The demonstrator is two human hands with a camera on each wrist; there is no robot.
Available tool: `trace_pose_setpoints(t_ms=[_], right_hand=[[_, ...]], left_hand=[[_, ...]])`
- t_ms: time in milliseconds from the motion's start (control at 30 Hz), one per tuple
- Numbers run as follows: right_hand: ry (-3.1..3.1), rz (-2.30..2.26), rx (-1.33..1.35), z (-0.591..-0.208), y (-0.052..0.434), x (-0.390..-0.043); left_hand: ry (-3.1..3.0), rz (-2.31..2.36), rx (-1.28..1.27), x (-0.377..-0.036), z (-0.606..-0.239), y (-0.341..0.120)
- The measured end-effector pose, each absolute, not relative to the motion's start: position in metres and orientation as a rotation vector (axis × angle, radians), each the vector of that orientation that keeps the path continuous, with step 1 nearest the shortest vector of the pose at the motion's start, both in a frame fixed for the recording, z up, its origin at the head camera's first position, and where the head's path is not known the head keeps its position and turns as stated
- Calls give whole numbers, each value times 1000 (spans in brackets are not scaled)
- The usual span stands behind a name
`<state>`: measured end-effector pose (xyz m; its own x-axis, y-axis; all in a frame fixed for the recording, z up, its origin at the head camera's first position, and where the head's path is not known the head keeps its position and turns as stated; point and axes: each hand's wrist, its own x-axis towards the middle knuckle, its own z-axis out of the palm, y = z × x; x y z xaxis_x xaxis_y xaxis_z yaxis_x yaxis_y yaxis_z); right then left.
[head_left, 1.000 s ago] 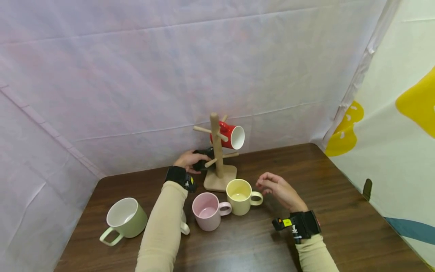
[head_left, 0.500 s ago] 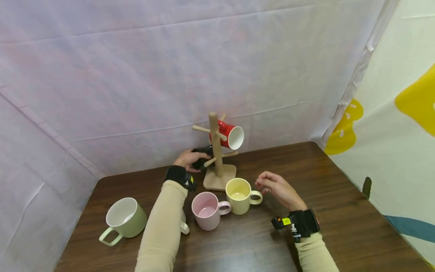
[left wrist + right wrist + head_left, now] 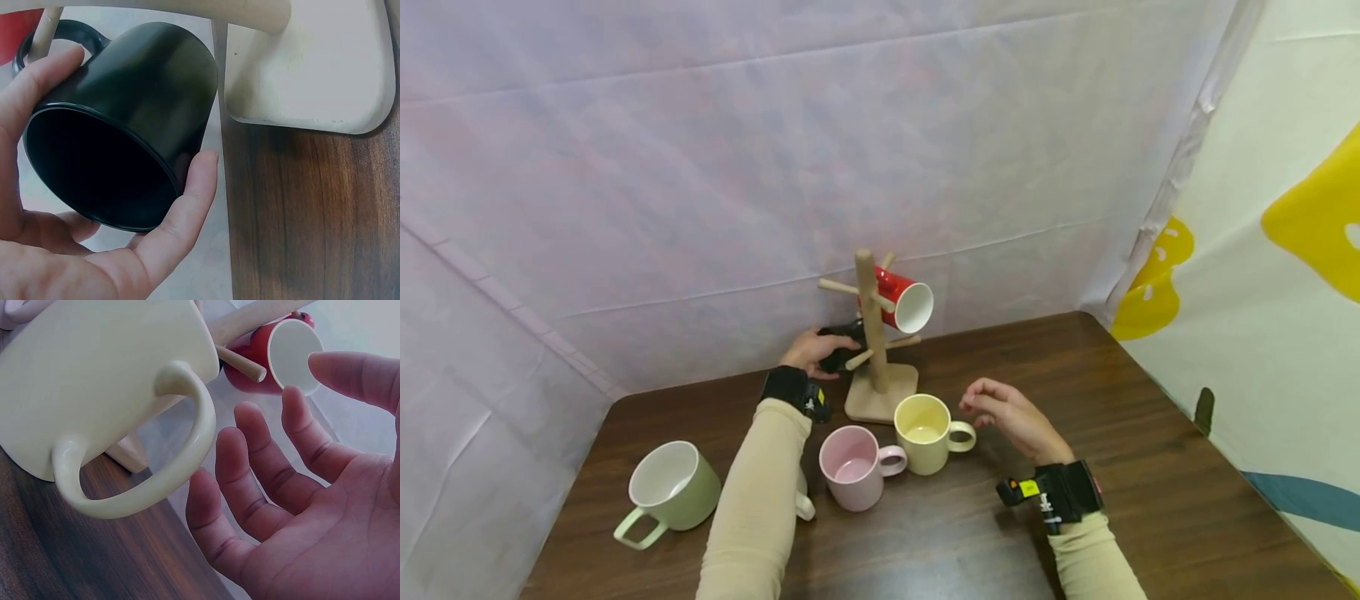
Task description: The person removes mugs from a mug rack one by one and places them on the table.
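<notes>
Now, in head view, the left grip (image 3: pixel 808 351) hugs the tipped black mug (image 3: pixel 833 359) left of the pole (image 3: pixel 871 325); in left wrist, a peg (image 3: pixel 45 34) crosses its handle (image 3: pixel 89 33); in right wrist, the loose right grip (image 3: pixel 319 515) holds nothing.

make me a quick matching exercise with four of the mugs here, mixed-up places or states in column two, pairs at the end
Column one
1. black mug
2. red mug
3. yellow mug
4. light green mug

Column two
A. handle beside the right hand
B. gripped by the left hand
C. farthest left in the head view
D. up on the wooden mug tree, no hand on it

Pairs: 1-B, 2-D, 3-A, 4-C
</notes>
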<state>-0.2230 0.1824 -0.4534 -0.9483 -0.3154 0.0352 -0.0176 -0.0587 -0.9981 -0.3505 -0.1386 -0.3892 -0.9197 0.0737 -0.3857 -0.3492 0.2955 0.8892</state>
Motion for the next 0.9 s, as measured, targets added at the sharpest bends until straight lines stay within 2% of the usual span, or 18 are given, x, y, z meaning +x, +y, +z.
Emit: trace_pose_setpoints(t_ms=[900], right_hand=[[2002, -2106, -348, -454, 178, -224]], left_hand=[[2222, 1718, -267, -347, -384, -141]])
